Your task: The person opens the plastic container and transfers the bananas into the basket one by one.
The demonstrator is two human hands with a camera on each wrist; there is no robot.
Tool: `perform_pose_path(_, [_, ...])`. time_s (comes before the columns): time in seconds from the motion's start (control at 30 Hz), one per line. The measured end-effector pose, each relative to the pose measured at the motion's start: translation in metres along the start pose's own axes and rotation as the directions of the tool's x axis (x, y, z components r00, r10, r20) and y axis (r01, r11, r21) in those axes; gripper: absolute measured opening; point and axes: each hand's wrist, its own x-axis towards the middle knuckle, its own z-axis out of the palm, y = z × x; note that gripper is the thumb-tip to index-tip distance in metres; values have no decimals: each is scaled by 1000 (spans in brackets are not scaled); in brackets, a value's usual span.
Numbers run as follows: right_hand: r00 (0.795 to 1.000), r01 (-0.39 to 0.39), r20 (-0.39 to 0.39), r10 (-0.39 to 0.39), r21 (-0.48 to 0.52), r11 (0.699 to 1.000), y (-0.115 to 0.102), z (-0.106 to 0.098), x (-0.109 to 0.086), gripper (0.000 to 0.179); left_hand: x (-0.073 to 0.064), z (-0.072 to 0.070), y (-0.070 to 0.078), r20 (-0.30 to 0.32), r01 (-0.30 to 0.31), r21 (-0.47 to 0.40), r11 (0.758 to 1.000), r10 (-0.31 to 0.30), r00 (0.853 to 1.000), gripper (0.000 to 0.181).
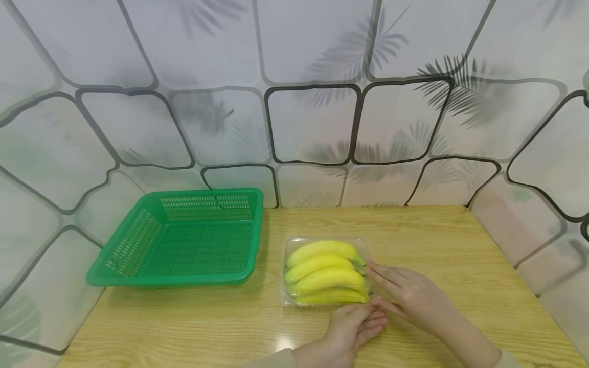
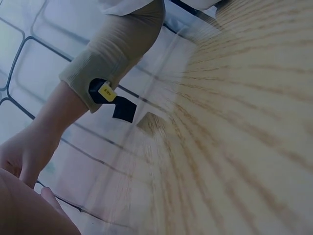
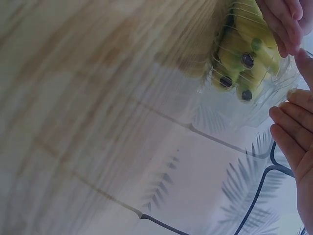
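Observation:
A clear plastic box point(image 1: 284, 294) of several yellow bananas point(image 1: 324, 271) lies on the table, with film or a lid over the fruit. My left hand point(image 1: 352, 327) is at its front right corner, where the thumb and forefinger appear to pinch the edge. The right hand point(image 1: 416, 296) lies along the box's right side, its fingers straight and touching the edge. Its thumb meets the left fingertips at the corner. Dark banana tips point(image 3: 248, 60) show through the plastic in the right wrist view. The left wrist view shows no box.
A green plastic basket point(image 1: 172, 280) with slotted walls stands left of the box, near the back wall. The wood-grain table point(image 1: 221, 322) meets patterned walls point(image 1: 313, 125) behind and on both sides.

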Motion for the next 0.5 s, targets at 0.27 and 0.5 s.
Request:
perform_pose_path(0.27, [1000, -11, -26, 12, 41, 999, 1, 3, -3, 66, -1, -1, 2, 17, 18, -3, 1000, -18, 1000, 30])
perform_pose_path(0.5, [999, -25, -31, 27, 71, 997, 3, 1, 1, 63, 0, -2, 4, 29, 42, -11, 999, -41, 999, 32])
